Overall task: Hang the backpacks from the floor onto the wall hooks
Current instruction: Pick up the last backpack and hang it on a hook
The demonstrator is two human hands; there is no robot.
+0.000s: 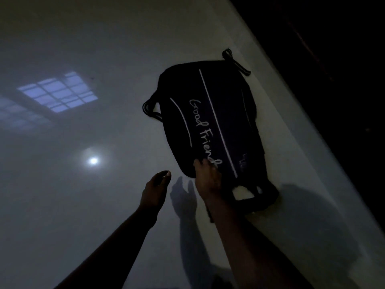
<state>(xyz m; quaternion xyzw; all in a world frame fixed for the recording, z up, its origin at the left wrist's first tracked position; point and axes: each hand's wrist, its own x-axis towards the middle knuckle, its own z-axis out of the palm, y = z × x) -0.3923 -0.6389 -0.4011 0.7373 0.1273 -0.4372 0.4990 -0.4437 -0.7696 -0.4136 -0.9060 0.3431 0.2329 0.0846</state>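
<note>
- Backpack point(210, 122), black with white "Good Friend" lettering, lies flat on the pale floor point(83, 205), centre-right of the frame, beside a dark strip at upper right.
- Right hand point(206, 178) rests on its near end, fingers curled over the edge; whether they grip is unclear.
- Left hand point(156, 184), lower centre, hovers off the bag with fingers loosely together.
- Risk: dim light hides the straps; lifting by fabric alone could let it slip or swing.
- No hooks are in view.

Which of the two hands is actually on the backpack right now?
The right hand: its fingers rest on the near end of the black backpack, over the white lettering. The left hand hangs beside it, over the bare floor, touching nothing.
</note>
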